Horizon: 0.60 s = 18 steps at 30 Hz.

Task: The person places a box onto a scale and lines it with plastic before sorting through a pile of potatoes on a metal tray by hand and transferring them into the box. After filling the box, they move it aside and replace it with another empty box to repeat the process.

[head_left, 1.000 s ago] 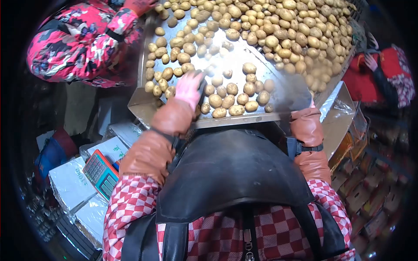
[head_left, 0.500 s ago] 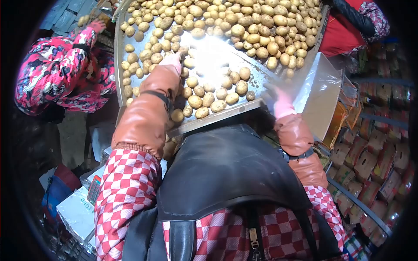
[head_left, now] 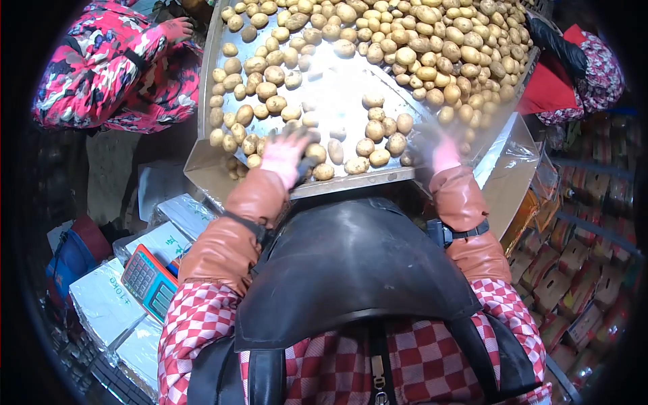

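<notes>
My left hand (head_left: 287, 150) lies spread at the front edge of the metal sorting tray (head_left: 374, 178), its fingers among loose potatoes (head_left: 268, 90). Whether it touches the nearest potato (head_left: 315, 152) is unclear. At the tray's front right corner is my right hand (head_left: 437, 145), smeared by motion, beside a few potatoes (head_left: 396, 143); its fingers cannot be made out. A dense pile of potatoes (head_left: 432, 44) covers the back right of the tray. Bright glare whitens the tray's middle.
Open cardboard boxes stand below the tray at left (head_left: 202, 169) and right (head_left: 509, 179). A co-worker in a pink patterned jacket (head_left: 101, 74) is at left, another in red (head_left: 550, 81) at right. A scale (head_left: 150, 280) and white boxes (head_left: 108, 297) are lower left; stacked cartons (head_left: 574, 270) right.
My left hand has come back from the tray's middle to its front edge, its arm now bent. My right hand remains near the right corner. The front potatoes have shifted, and the camera view has moved.
</notes>
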Motion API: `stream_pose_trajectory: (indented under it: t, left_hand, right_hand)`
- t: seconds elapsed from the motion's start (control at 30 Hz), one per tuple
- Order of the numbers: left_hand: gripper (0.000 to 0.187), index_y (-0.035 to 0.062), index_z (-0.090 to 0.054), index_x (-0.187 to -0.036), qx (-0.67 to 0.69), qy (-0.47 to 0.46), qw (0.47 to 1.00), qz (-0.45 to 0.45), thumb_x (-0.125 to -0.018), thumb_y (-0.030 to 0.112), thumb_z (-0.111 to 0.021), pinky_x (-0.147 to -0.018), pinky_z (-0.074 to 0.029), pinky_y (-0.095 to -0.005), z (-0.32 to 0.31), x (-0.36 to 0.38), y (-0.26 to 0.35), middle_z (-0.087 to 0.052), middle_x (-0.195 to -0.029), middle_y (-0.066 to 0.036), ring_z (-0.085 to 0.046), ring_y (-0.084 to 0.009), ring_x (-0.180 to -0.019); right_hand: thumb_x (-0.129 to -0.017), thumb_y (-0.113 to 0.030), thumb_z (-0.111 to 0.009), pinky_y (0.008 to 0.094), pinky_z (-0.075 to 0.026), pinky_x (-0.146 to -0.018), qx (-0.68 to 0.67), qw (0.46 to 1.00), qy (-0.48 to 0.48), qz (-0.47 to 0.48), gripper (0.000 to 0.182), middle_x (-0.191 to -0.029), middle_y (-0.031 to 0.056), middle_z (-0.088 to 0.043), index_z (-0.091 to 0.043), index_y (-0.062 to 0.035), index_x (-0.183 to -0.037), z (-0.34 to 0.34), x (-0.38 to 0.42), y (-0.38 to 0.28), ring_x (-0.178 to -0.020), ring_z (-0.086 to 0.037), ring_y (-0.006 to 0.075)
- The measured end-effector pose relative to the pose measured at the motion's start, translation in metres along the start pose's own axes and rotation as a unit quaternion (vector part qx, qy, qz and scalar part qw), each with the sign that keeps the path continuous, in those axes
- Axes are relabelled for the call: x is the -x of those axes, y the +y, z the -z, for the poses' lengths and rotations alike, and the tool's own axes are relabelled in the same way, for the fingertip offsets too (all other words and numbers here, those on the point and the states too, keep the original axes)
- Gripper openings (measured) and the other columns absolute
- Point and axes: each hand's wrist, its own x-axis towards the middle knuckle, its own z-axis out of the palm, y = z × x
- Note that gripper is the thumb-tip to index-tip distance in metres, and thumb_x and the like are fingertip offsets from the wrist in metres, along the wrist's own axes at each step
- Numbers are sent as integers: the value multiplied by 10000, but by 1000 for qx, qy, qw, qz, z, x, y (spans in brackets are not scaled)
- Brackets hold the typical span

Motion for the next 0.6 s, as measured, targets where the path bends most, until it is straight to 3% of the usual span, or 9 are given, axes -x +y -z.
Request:
stream_pose_trajectory:
  t: [0.1, 0.17, 0.27, 0.3, 0.37, 0.4, 0.47, 0.53, 0.6]
  left_hand:
    - [475, 193, -576, -1301, -17, 88, 994, 70, -850, 325, -655, -1071, -323, -544, -17, 16, -12, -445, -1444, -151, -407, -384, -1316]
    - [525, 201, -526, -1362, -4, 40, 990, 135, -879, 378, -629, -1128, -247, -586, -28, 9, 4, -404, -1486, -155, -355, -380, -1380]
    - [646, 243, -395, -1459, -34, -14, 999, -16, -900, 515, -568, -1151, -133, -656, -26, 9, 12, -369, -1524, -132, -303, -372, -1427]
    - [652, 248, -384, -1467, -31, -38, 998, -46, -899, 500, -583, -1168, -130, -628, -19, 8, 0, -362, -1528, -122, -315, -356, -1424]
    - [563, 207, -489, -1387, 11, 11, 999, 40, -889, 431, -624, -1124, -286, -536, -18, 9, -29, -433, -1469, -146, -415, -345, -1347]
    - [523, 186, -540, -1343, 9, 50, 994, 92, -879, 404, -645, -1093, -344, -503, -25, 14, -42, -476, -1432, -158, -461, -351, -1304]
    - [367, 118, -642, -1187, 5, 130, 967, 218, -868, 300, -661, -1028, -410, -463, -20, 23, -46, -604, -1247, -160, -553, -357, -1177]
    - [380, 134, -635, -1205, 1, 175, 971, 161, -871, 315, -630, -996, -421, -461, -10, 23, -62, -612, -1249, -119, -559, -322, -1175]
    - [347, 180, -639, -1206, -23, 235, 963, 131, -865, 249, -635, -999, -421, -456, -5, 5, -81, -620, -1227, -102, -549, -313, -1190]
  right_hand:
    - [-830, -14, -623, 424, -523, -883, 524, 841, -52, 125, 524, -1143, 194, -633, -569, -146, -1334, -30, 9, -18, -1041, -637, 316]
    - [-817, -56, -628, 443, -479, -966, 583, 809, -55, 49, 571, -1195, 235, -608, -537, -211, -1359, -63, -5, -26, -1125, -593, 398]
    - [-916, -153, -516, 447, -477, -985, 609, 787, -103, 16, 464, -1286, 232, -544, -515, -257, -1368, -68, -15, -47, -1138, -594, 398]
    - [-876, -177, -633, 418, -516, -901, 538, 833, -88, 98, 469, -1161, 202, -610, -550, -244, -1332, -51, -18, -30, -1054, -642, 351]
    - [-856, -285, -713, 352, -522, -718, 49, 981, -10, -186, 425, -980, 77, -679, -607, -215, -1262, -45, 9, -62, -860, -654, 216]
    - [-874, -289, -692, 313, -473, -614, -239, 924, -91, -284, 398, -963, 40, -679, -603, -222, -1256, -2, 5, -36, -746, -618, 172]
    - [-891, -305, -675, 185, -317, -449, -93, 991, 41, -85, 375, -886, -8, -643, -580, -244, -1249, 21, 54, -39, -526, -423, 65]
    - [-913, -341, -678, 137, -220, -375, -423, 903, -43, -65, 370, -1055, 0, -636, -584, -184, -1234, 118, 51, 46, -521, -394, 18]
    - [-928, -350, -662, 128, -241, -382, -522, 821, 226, -49, 330, -1043, -13, -639, -593, -208, -1218, 149, 84, 63, -520, -383, 26]
